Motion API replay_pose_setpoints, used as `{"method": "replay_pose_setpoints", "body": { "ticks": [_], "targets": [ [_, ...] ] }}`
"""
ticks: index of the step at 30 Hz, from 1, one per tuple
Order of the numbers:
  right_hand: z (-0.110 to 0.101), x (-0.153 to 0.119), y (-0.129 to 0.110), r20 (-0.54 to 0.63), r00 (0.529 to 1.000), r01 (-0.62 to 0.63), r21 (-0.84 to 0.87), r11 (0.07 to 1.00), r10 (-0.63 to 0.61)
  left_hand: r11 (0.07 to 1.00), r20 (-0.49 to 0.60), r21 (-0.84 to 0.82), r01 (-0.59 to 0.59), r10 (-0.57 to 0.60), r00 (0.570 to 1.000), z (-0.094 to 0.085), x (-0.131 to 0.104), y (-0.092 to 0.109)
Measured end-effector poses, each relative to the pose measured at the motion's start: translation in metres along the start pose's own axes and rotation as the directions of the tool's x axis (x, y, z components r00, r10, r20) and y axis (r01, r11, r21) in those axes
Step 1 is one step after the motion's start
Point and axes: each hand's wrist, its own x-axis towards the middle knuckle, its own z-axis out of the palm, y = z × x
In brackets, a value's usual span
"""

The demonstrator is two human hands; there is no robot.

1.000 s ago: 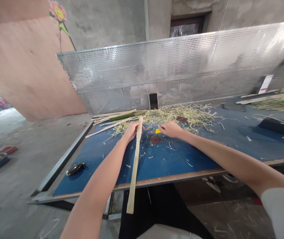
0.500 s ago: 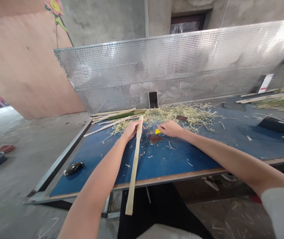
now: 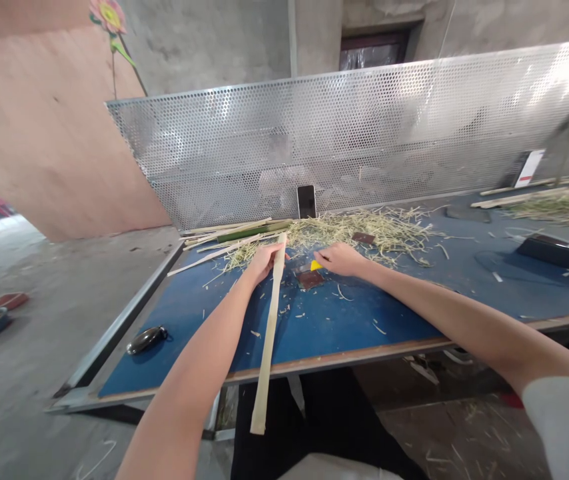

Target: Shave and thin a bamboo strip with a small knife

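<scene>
Bare blue counter (image 3: 344, 327) lies open between the hands and the near edge. Beyond them, a heap of shavings (image 3: 359, 230), stacked bamboo strips (image 3: 229, 235) and an upright phone (image 3: 306, 201) crowd against the perforated metal screen (image 3: 364, 133).

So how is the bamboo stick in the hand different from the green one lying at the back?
The pale bamboo strip is yellowish, while the green strip is dark green. The pale one is gripped by the left hand and sticks out past the near edge of the blue table; the green one lies flat, untouched, among other strips by the mesh screen. Both are long and thin.
</scene>
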Motion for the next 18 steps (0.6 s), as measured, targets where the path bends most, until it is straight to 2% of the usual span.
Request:
{"method": "replay_pose_setpoints", "body": {
  "ticks": [5, 11, 13, 18],
  "targets": [
    [-0.003, -0.005, -0.022, -0.007, 0.996, 0.086, 0.010, 0.996, -0.086, 1.000, -0.022, 0.012, 0.008, -0.008, 1.000, 0.000, 0.000, 0.000],
    [-0.002, -0.009, -0.051, -0.063, 0.966, 0.254, 0.064, 0.965, -0.250, 1.000, 0.021, 0.013, 0.010, -0.010, 1.000, -0.004, 0.004, -0.002],
    [0.000, -0.006, -0.055, -0.030, 0.973, 0.227, 0.014, 0.974, -0.227, 1.000, 0.027, 0.024, 0.010, -0.010, 1.000, -0.004, 0.006, -0.003],
    [0.003, 0.001, -0.054, 0.049, 0.998, 0.050, -0.123, 0.991, -0.044, 0.998, 0.011, 0.061, 0.017, -0.017, 1.000, -0.004, 0.009, -0.004]
  ]
}}
